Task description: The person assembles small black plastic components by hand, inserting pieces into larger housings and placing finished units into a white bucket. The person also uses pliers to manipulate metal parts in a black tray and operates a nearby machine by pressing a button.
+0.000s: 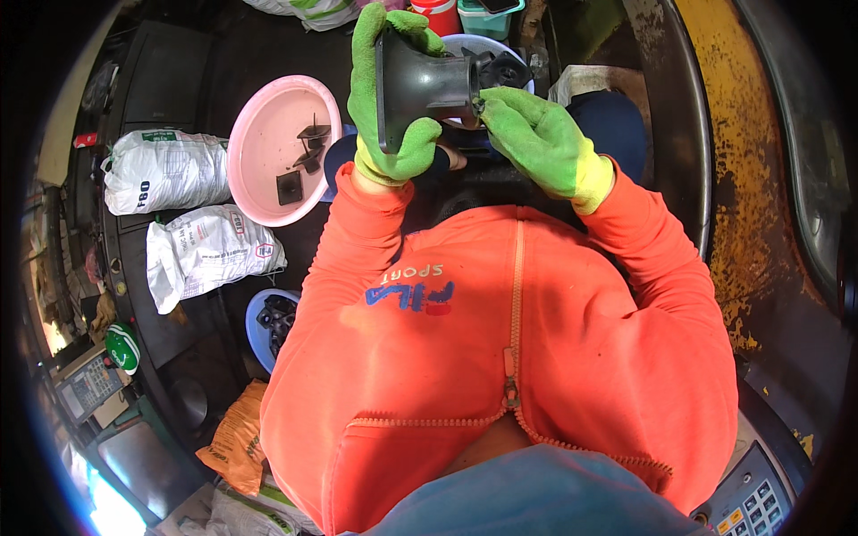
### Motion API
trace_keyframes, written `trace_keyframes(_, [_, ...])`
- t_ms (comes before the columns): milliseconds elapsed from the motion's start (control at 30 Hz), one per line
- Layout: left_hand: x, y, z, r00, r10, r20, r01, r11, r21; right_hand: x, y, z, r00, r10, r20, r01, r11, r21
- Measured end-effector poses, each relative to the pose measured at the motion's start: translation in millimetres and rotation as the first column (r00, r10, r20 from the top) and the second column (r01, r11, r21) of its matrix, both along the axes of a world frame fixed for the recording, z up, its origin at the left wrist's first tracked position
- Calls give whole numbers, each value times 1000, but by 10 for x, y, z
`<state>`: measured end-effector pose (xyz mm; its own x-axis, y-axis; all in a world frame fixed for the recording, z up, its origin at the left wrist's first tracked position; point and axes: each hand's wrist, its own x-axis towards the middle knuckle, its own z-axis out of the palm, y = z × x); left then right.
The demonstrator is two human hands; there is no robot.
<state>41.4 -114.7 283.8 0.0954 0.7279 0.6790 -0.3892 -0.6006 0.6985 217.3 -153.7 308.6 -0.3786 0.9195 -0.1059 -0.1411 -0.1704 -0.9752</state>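
A black funnel-shaped part [433, 87] with a square flange and a round, narrower neck is held up in front of me, lying on its side. My left hand [380, 98], in a green and yellow glove, grips it by the flange, with the thumb below and fingers behind. At the rim of the neck, the gloved fingertips of my right hand [541, 134] are pinched together; a small dark bit shows there, too small to name. Behind the part stands a pale blue basin [466, 41] holding black parts, partly hidden by it.
To the left is a pink basin [284, 89] with several small black pieces. White sacks [170, 170] lie beyond it. A blue basin [259, 335] of black parts and an orange bag [237, 438] sit lower left. A rusty yellow machine panel [742, 161] rises at the right.
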Motion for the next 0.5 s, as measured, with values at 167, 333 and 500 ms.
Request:
trace_keyframes(167, [-65,162,-55,956,248,-156,-189,929,319,45,-14,39,980,196,-16,-196,980,-22])
trace_keyframes(333, [-96,245,-88,949,251,-189,-189,937,293,79,27,135,865,91,-493,-295,888,-353])
trace_keyframes(500, [-214,194,-125,803,-199,561,401,877,-264,317,634,-81,458,60,-887,-278,957,-79])
